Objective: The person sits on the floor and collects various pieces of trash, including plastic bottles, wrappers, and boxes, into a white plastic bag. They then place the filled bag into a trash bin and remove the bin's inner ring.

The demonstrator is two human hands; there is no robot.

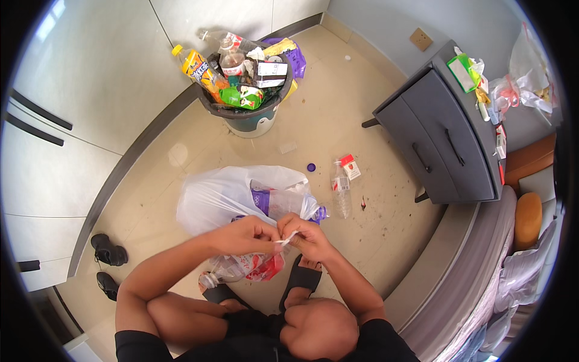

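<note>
My left hand (254, 236) and my right hand (304, 234) meet in front of my knees, both pinching the twisted handles (287, 239) of a white plastic bag. The full translucent bag (212, 194) rests on the tiled floor. Out of its open side pokes a clear plastic bottle with a purple label (289, 203), its purple-ringed neck towards the right. Below my hands, a clear bottle with a red and white label (239, 267) lies near my feet, partly hidden by my left forearm. Whether it is inside the bag, I cannot tell.
An overfilled trash bin (253, 115) stands ahead, bottles and wrappers sticking out. On the floor right of the bag lie an empty bottle (340, 190), a cigarette box (350, 167) and a purple cap (311, 167). A grey nightstand (434, 131) and a bed (452, 267) border the right; black shoes (108, 251) sit left.
</note>
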